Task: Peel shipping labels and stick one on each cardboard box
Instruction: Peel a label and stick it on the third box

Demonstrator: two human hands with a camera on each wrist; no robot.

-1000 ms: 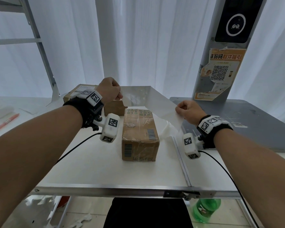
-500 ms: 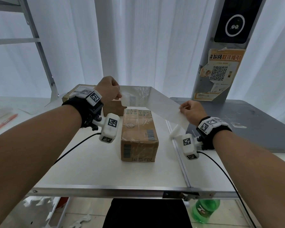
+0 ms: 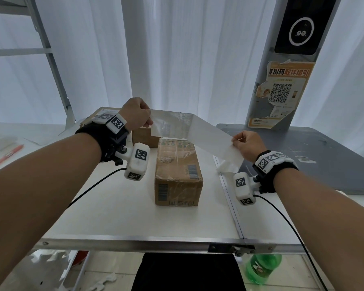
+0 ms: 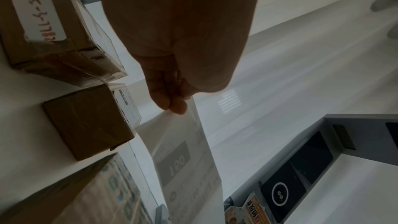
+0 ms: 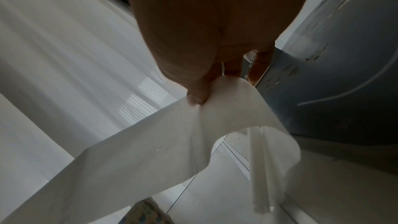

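Label strip (image 3: 208, 136) hangs stretched in the air between the two hands, its long axis running from upper left down to lower right, just above and behind the long box (image 3: 178, 171) on the tabletop (image 3: 122, 211). The left hand (image 3: 136, 114) pinches the translucent end with thumb and fingers; printing shows through that part in the left wrist view, so it is likely the label peeling off. The right hand (image 3: 247, 144) grips the white backing end, fingers clenched on it, with loose paper curling below.

The box lies directly under the left half of the strip, its long axis pointing away from the person, crosswise to the strip. The left hand is nearer the box's far end, so the label probably comes down from that side. Two smaller boxes (image 4: 90, 120) sit behind, left of it.
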